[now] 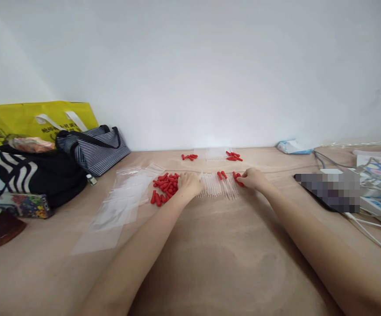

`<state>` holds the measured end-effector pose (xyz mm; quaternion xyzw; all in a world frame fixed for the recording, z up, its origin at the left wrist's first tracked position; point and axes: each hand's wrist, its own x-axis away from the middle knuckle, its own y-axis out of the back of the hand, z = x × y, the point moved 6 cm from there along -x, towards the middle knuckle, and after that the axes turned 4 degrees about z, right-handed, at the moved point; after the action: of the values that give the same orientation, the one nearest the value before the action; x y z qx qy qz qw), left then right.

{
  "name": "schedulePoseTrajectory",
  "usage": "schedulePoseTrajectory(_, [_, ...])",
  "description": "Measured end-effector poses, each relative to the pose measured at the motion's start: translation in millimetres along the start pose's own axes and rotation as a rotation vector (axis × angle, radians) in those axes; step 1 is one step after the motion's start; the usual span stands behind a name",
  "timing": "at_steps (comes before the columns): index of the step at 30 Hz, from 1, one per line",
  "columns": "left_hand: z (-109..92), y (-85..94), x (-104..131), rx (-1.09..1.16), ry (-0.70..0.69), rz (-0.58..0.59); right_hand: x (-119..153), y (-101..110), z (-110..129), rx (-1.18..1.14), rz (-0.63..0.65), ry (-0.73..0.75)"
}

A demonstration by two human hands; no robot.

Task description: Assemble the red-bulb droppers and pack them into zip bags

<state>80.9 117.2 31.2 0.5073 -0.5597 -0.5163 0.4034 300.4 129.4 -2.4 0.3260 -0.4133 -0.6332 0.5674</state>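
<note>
My left hand (pixel 190 183) is at the right edge of a heap of red rubber dropper bulbs (pixel 169 185); its fingers curl downward and their tips are hidden. Just right of it lies a row of thin whitish tubes (pixel 211 185), side by side on the table. Two loose red bulbs (pixel 222 175) rest across the far end of that row. At its right end, my right hand (pixel 252 178) has its thumb and fingers closed around a red bulb (pixel 238 179), with another red bulb touching it.
Clear plastic bags (pixel 121 204) are spread left of the heap. Small red groups (pixel 189 156) and more tubes (pixel 215 154) lie by the wall. Bags, including a striped bag (pixel 100 151), stand at left. A phone (pixel 330 193) and cables (pixel 371 230) occupy the right side.
</note>
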Motion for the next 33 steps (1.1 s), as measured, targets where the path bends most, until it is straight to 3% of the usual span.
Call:
schedulePoseTrajectory(5, [13.1,11.6,38.1,0.124,-0.246,-0.03,8.1,13.9,13.0,-0.047,-0.079,0.046])
schedulePoseTrajectory(8, [22.1,12.1,63.7,0.315,-0.444,-0.084,22.7,12.5,31.0,-0.32,-0.125,0.193])
schedulePoseTrajectory(11, [29.9,3.5,77.4,0.415,-0.522,-0.103,46.7,-6.4,50.9,-0.783,-0.03,0.393])
schedulePoseTrajectory(14, [28.9,-4.3,83.6,0.424,-0.573,-0.108,71.6,-26.0,64.8,-0.955,0.082,0.504])
schedulePoseTrajectory(19, [24.4,-4.1,86.7,0.443,-0.589,-0.144,85.6,-42.4,67.6,-1.084,0.226,0.422])
schedulePoseTrajectory(26, [25.8,-5.4,82.3,0.442,-0.573,-0.159,81.2,-61.7,68.3,-1.12,0.306,0.385])
schedulePoseTrajectory(33, [24.5,-6.2,82.4,0.468,-0.608,-0.151,83.9,-71.3,72.6,-0.901,0.316,0.473])
